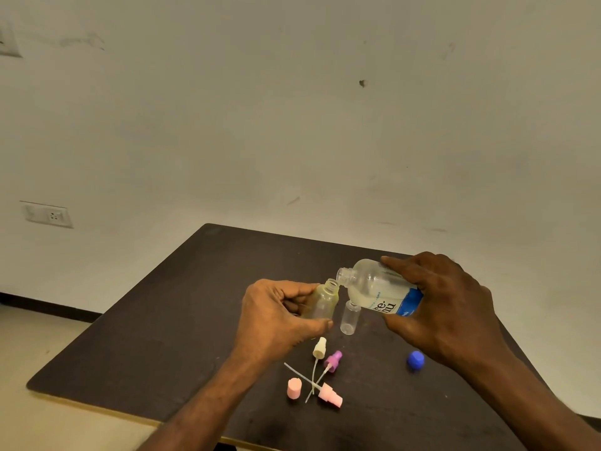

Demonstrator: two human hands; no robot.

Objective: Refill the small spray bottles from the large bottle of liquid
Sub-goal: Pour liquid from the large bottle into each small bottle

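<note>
Right now the left hand [273, 317], just left of the frame's centre, has its fingers and thumb curled round a small yellowish bottle [322, 302], held off the table with its open neck tipped up and to the right. The right hand [445, 307], right of centre, grips the large bottle [380, 288] round its lower body, thumb below and fingers over the blue-and-white label. That bottle lies nearly on its side, its long axis running from the hand at lower right up to the open mouth at upper left.

What the pour turns on is mouth over mouth: the large bottle's lip sits just above and to the right of the small bottle's neck, touching it or very nearly so. Whether any liquid is crossing yet is hard to tell from this angle; no stream shows. My judgement is that a little more tilt from the right hand would start the flow, while the left only has to keep its neck under the lip.

Below the large bottle a second small clear bottle [350, 317] stands upright and uncapped on the dark table [146, 336], just right of the left fingertips, probably waiting its turn. Nearer the bottom of the frame lie three spray tops with dip tubes, cream [319, 348], purple [334, 359] and pink [331, 396], their tubes crossing, a pink cap [294, 388] to their left, and a blue cap [416, 360] under the right wrist.
</note>
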